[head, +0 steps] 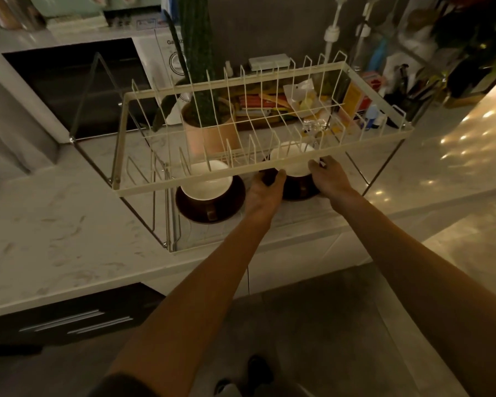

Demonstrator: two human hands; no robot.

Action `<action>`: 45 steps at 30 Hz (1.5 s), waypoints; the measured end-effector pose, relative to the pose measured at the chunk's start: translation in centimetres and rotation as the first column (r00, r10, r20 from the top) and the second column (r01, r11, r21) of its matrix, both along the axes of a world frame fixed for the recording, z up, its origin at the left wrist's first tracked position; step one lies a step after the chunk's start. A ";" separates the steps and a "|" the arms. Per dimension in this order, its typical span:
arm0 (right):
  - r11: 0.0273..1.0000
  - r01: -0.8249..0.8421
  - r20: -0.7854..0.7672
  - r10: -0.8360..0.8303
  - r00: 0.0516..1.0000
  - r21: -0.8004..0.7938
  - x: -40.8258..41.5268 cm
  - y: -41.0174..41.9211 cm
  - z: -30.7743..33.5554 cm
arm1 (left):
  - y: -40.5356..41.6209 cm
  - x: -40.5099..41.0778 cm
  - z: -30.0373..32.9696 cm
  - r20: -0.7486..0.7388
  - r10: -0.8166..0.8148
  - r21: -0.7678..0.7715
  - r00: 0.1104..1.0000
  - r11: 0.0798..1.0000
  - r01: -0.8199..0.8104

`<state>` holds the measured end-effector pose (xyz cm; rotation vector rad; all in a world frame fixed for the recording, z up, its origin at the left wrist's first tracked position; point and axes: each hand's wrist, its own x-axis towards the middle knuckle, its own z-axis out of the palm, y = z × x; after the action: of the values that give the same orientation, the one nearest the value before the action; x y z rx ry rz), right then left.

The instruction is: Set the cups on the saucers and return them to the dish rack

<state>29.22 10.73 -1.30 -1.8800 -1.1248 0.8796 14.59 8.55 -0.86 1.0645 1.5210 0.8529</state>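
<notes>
Two-tier wire dish rack (265,179) standing on a pale marble counter (55,230). On the lower level, left: a white-lined cup (208,181) seated on its dark saucer (211,203), untouched. Lower level, right: a second cup (291,159) on a second saucer (298,187), partly hidden behind the rack's front rail. The person's left hand (265,189) curls round the left edge of this set, thumb forward; the right hand (328,174) closes on its right side, fingers bent against the cup. Whether the set rests on the shelf or is lifted cannot be told. Behind: potted plant (209,127), microwave (78,84).
</notes>
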 end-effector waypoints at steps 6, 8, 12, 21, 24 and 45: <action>1.000 0.023 -0.023 -0.023 0.999 0.018 0.1 0.1 -0.3 | 0.5 0.0 0.1 0.094 -0.017 -0.002 0.995 1.000 0.017; 0.999 0.030 -0.033 -0.029 0.999 0.014 0.1 0.0 -0.2 | 0.4 -0.1 0.2 0.153 -0.020 -0.016 0.988 1.000 0.023; 0.999 0.044 -0.026 -0.043 0.999 0.013 -0.1 0.0 -0.2 | 0.4 -0.2 0.3 0.177 -0.033 -0.021 0.984 0.999 0.037; 0.999 0.033 -0.081 -0.030 0.996 0.031 -0.3 -0.8 -0.1 | -0.2 -0.5 0.1 0.157 -0.043 -0.026 0.987 0.999 0.048; 0.999 0.012 -0.070 -0.009 0.998 0.039 -0.4 -0.8 -0.1 | -0.3 -0.5 0.1 0.136 -0.042 -0.028 0.990 0.999 0.047; 0.998 -0.009 0.181 -0.002 0.983 0.059 -0.8 -2.0 1.3 | 0.1 -3.6 0.8 -0.119 -0.342 -0.074 0.932 0.939 0.335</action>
<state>28.41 8.77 -0.03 -1.9396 -1.2501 0.6795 11.00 8.62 -0.08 1.3178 1.4021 0.5084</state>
